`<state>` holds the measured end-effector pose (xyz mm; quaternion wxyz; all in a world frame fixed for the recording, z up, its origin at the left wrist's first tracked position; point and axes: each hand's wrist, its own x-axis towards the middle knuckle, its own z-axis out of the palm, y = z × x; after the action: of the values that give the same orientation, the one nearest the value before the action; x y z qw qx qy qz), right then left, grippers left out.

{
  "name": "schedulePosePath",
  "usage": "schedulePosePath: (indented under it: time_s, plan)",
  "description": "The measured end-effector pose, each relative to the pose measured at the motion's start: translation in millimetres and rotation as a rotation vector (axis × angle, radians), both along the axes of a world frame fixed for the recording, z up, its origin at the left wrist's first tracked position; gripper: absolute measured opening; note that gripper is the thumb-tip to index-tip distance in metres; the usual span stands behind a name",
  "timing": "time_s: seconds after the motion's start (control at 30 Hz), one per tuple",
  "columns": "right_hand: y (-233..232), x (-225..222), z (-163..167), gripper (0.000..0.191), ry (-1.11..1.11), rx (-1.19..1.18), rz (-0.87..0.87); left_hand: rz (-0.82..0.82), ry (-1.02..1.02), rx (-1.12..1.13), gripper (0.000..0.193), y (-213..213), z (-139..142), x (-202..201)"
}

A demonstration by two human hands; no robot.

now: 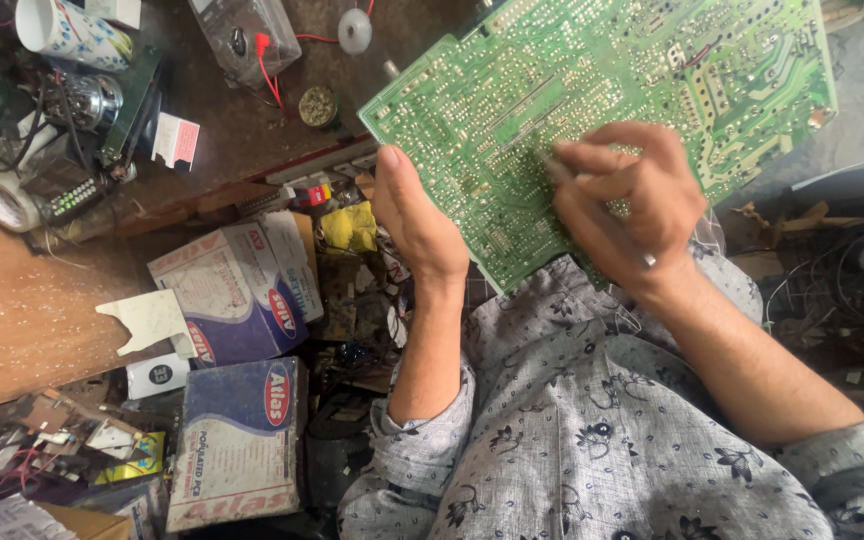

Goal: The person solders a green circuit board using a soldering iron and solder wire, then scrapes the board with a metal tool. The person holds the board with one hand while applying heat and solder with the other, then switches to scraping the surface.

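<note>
**Green board held up over a crowded bench**

The left hand (414, 222) grips the lower left edge of a large green circuit board (592, 90), thumb on the solder side, fingers hidden behind it. The board is held tilted above the person's lap, solder side up, its far corner reaching the top right of the view. The right hand (632, 205) lies on the board's face with fingers curled together, pinching a thin metal tool (642, 257) — its tip is covered by the fingers.

The board hides much of the tabletop (22, 300) behind it. To the left lie a tape roll (4, 203), a patterned cup (67, 32), a clear box (247, 35) with red wires and a small round tin (318, 105). Nearer the person, two blue-and-white cartons (237, 290) are stacked among loose parts — a yellow packet (350, 227) sits just beside the left wrist. Tangled wires (842, 290) fill the right side. The grey patterned shirt (602, 440) takes up the lower frame.
</note>
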<state>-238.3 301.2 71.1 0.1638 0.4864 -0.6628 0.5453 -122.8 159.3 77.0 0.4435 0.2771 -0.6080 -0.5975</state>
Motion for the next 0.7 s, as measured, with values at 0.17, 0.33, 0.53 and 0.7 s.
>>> schedulePosePath:
  time_s: [0.17, 0.33, 0.53, 0.7]
  plan:
    - [-6.9, 0.1, -3.6, 0.033, 0.08, -0.027, -0.036, 0.026, -0.035, -0.012, 0.054, -1.8, -3.5, 1.9]
    - [-7.6, 2.2, -8.2, 0.031, -0.061, -0.083, 0.001, 0.03, -0.055, -0.048, 0.056, -1.6, -5.9, 2.6]
    - [-7.3, 4.0, -6.9, 0.03, -0.168, -0.11, 0.028, 0.024, -0.043, -0.028, 0.056, -3.2, -6.1, 3.6]
    - [-5.0, 1.1, 0.6, 0.029, -0.054, -0.029, 0.026, 0.032, -0.037, -0.04, 0.055, -2.6, -5.7, 2.9]
